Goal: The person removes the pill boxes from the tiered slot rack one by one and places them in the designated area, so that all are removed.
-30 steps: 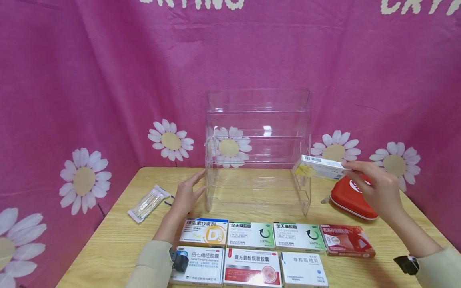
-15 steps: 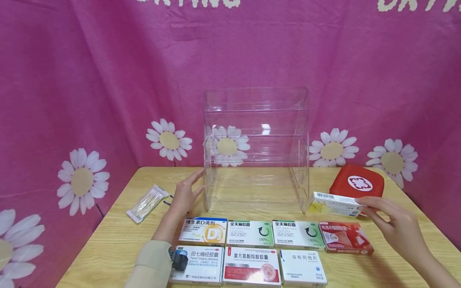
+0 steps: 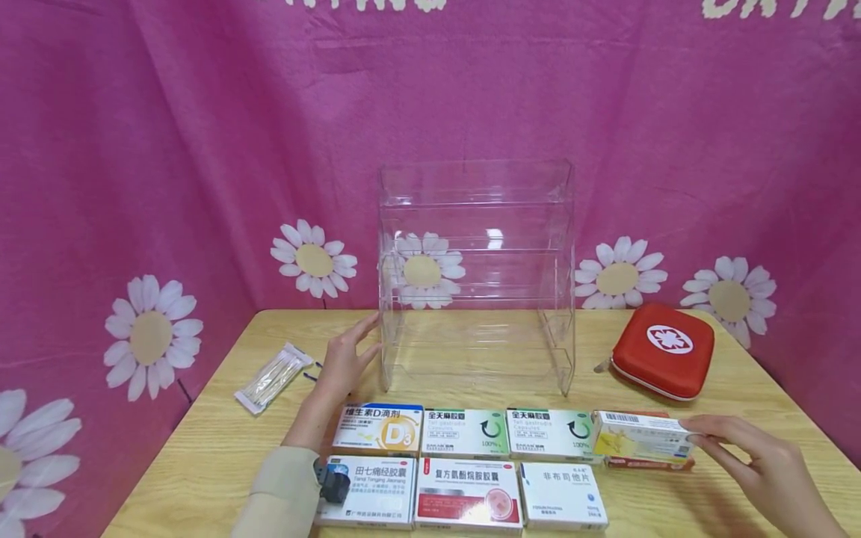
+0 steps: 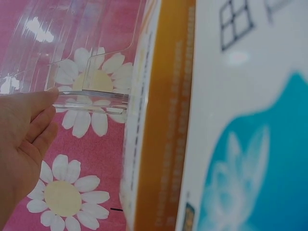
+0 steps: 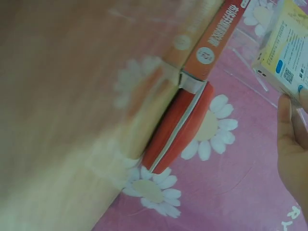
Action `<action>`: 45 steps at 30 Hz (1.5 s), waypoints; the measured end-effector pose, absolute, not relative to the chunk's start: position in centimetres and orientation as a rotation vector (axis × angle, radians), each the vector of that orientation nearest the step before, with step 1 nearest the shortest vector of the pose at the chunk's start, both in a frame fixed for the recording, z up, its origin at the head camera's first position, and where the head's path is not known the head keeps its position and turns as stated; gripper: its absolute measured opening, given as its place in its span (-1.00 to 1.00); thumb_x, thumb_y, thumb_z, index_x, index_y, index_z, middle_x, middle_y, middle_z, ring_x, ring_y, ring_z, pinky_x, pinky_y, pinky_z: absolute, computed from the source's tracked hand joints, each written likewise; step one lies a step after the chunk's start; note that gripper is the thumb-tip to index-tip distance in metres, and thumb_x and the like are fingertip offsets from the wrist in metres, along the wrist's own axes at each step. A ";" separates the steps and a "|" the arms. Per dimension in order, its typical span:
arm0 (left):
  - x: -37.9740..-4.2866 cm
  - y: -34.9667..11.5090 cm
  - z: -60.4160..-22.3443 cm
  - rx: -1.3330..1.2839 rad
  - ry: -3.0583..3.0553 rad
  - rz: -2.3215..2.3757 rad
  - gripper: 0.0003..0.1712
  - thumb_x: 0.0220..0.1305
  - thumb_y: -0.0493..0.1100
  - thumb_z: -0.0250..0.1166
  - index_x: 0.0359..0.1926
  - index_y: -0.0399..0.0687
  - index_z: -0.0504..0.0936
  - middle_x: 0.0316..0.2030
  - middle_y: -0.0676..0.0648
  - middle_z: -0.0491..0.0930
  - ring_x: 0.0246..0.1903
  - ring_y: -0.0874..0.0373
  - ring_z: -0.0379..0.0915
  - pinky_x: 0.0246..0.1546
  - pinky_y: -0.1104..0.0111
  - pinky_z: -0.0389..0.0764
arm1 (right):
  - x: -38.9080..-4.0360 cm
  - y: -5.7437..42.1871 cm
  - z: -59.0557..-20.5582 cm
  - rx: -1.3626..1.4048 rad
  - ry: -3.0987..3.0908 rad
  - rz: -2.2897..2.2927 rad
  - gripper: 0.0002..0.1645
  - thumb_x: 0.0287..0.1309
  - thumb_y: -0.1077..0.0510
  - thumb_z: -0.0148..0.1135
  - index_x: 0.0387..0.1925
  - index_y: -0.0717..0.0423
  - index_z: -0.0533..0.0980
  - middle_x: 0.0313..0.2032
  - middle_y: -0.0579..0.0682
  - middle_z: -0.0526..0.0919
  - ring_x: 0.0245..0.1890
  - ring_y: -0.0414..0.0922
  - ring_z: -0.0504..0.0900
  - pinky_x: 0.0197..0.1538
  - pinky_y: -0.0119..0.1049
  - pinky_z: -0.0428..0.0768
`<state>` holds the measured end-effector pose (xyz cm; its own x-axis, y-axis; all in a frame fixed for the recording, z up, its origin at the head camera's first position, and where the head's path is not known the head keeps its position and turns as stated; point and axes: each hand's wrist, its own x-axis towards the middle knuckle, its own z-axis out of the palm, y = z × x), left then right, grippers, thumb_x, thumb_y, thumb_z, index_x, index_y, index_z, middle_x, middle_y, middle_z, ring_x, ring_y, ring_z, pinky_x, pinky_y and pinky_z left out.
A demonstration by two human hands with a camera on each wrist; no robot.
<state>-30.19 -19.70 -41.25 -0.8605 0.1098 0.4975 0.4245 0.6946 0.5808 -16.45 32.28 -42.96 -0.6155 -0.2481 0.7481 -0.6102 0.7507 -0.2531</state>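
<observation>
A clear plastic tiered display rack (image 3: 474, 351) stands upright at the middle of the table. At its left side, my left hand (image 3: 344, 364) touches the edge with its fingertips, as the left wrist view also shows. My right hand (image 3: 760, 456) pinches the right end of a white and yellow medicine box (image 3: 639, 436). In the head view this box is in front of a red medicine box (image 3: 649, 463), hiding most of it. The right wrist view shows the held box apart from the red one.
Two rows of medicine boxes, including a vitamin D box (image 3: 380, 430) and a red and white box (image 3: 468, 493), lie before the rack. A red zip case (image 3: 666, 351) lies at the right. A cotton swab packet (image 3: 273, 379) lies at the left.
My right hand has brought the white and yellow box down from beside the rack's right side to the red medicine box. My left hand has stayed at the rack's left side.
</observation>
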 end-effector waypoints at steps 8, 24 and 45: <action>-30.2 -19.7 -41.3 -0.419 -2.479 -1.018 -0.34 0.19 -0.34 0.35 0.32 -0.20 0.42 0.19 -0.22 0.57 0.12 -0.21 0.56 0.22 0.05 0.59 | -15.5 33.5 -44.1 0.637 -2.335 0.569 -0.41 -0.39 0.47 0.51 -0.26 -0.15 0.68 -0.23 -0.55 0.64 -0.09 -0.80 0.42 -0.06 -0.93 0.38; -30.3 -19.6 -41.1 -0.399 -2.495 -1.013 -0.36 0.22 -0.32 0.33 0.33 -0.20 0.41 0.20 -0.21 0.56 0.12 -0.20 0.56 0.22 0.06 0.58 | -15.8 35.9 -45.2 0.631 -2.819 0.760 -0.70 0.03 0.27 0.40 -0.18 -0.10 0.68 -0.25 -0.56 0.64 -0.32 -0.60 0.47 -0.34 -0.83 0.46; -30.1 -19.6 -41.3 -0.385 -2.516 -1.037 -0.36 0.24 -0.32 0.32 0.34 -0.17 0.40 0.23 -0.21 0.54 0.17 -0.18 0.54 0.24 0.08 0.58 | -17.6 35.6 -46.1 0.888 -2.827 0.730 -0.74 0.01 0.27 0.41 -0.21 -0.03 0.70 -0.26 -0.42 0.71 -0.29 -0.61 0.53 -0.32 -0.78 0.50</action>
<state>-30.13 -19.65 -41.26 -0.8859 0.1020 0.4526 0.3912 0.6886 0.6106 -17.59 35.60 -46.07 -0.8270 -0.5166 0.2221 -0.5595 0.7167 -0.4164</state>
